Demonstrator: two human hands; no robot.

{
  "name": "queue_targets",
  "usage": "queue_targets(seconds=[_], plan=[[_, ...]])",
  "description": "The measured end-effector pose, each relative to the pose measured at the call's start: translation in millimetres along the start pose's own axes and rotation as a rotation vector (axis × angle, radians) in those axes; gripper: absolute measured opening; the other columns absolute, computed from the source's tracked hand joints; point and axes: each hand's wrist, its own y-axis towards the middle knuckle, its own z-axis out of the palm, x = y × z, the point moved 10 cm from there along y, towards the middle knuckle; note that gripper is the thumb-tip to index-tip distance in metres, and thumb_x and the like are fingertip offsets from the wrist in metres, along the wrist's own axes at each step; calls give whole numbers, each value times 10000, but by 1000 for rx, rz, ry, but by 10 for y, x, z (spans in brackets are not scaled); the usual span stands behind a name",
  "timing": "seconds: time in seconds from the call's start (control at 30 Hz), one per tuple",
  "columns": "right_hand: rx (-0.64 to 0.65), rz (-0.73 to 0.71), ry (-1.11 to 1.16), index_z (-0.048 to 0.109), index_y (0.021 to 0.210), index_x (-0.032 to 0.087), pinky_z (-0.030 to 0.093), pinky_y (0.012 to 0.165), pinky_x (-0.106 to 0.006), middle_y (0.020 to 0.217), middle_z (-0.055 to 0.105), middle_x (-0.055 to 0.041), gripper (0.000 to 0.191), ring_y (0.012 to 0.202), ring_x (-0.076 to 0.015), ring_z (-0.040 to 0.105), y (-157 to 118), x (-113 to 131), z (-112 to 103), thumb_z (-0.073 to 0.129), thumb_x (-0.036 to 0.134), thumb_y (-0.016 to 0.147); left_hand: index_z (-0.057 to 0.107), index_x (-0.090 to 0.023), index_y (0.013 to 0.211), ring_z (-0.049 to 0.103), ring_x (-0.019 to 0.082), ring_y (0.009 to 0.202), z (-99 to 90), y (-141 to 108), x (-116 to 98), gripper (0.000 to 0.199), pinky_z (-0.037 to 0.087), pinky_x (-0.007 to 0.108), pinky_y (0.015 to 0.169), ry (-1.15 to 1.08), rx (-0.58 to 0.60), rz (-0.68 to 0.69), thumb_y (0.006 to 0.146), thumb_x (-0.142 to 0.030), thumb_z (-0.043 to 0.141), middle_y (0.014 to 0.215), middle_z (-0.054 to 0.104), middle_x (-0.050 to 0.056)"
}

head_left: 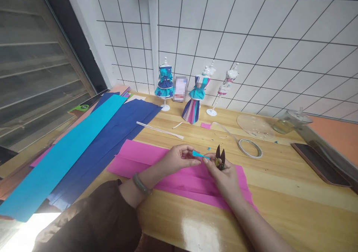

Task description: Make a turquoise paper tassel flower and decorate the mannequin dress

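Observation:
A small folded piece of bright blue crepe paper (198, 154) is held between my two hands. My left hand (180, 158) is closed, its thumb and fingers pinching one end. The thumb and forefinger of my right hand (223, 175) grip the other end. Tucked in that same right hand are scissors (220, 156), their dark blades pointing up and slightly apart, the handles mostly hidden by the fingers. Beneath both hands lies a wide sheet of pink crepe paper (167, 170) with crease lines along it.
Three small mannequins stand at the back, two in paper dresses (165, 82). Long blue (69, 147) and navy sheets (112, 136) lie left. A tape roll (250, 148), a clear round plate (254, 126) and a dark phone (319, 164) are to the right. Thin strips (159, 129) lie behind the pink sheet.

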Motion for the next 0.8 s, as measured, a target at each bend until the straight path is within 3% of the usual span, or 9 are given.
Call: queue_targets(seconds=[0.2,0.5,0.8], plan=[[-24,-3,117,640,768,154,268,441,-213,534,395,49,229,481,-74,335,-50,-17,91,654,372,700,636,-126,779,581,89,716,22,-31,-56,225,439,224,738,-135,-40,-29,613,-233,742,767,659,12],[-117,-94,30,665,777,158,370,485,-236,555,523,15,207,510,-106,436,-125,68,36,641,355,717,662,-121,684,595,116,692,73,-43,9,199,431,279,775,-312,-42,-123,576,-254,763,708,668,20],[6,-96,-46,648,851,176,382,491,-235,559,491,28,237,511,-110,449,-86,80,142,603,382,744,643,-124,752,574,95,680,19,-33,8,214,423,244,735,-283,-11,-128,626,-274,730,716,645,15]])
